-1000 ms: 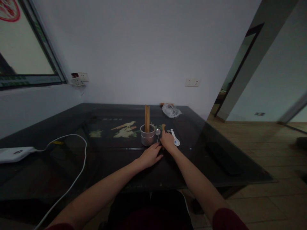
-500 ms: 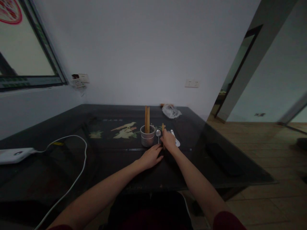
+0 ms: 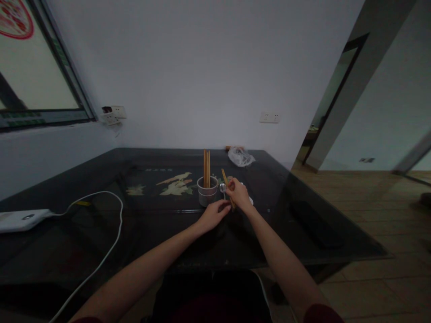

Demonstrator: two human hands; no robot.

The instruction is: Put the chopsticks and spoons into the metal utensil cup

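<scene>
Wooden chopsticks [image 3: 225, 176] are pinched in my right hand [image 3: 238, 194], tilted with their upper ends leaning left. My left hand [image 3: 213, 216] rests low over the table, its thumb and fingers apart beside the lower ends of the chopsticks; whether it touches them is unclear. Between the hands and the cup lies a metal spoon [image 3: 222, 187], its handle pointing toward me. The metal cup [image 3: 207, 197] stands upright just beyond my left hand, holding several upright chopsticks [image 3: 206, 168]. A white spoon [image 3: 251, 201] is mostly hidden behind my right hand.
On the dark table [image 3: 141, 242], a crumpled clear plastic bag [image 3: 241, 157] lies near the wall. A white device [image 3: 25, 220] with a white cable [image 3: 120, 215] is at the left. Toward the right edge lies a dark flat object [image 3: 314, 224].
The chopsticks in my right hand have tipped from nearly upright to leaning left. My right hand now covers more of the white spoon. My left hand has shifted slightly right toward the chopsticks' lower ends.
</scene>
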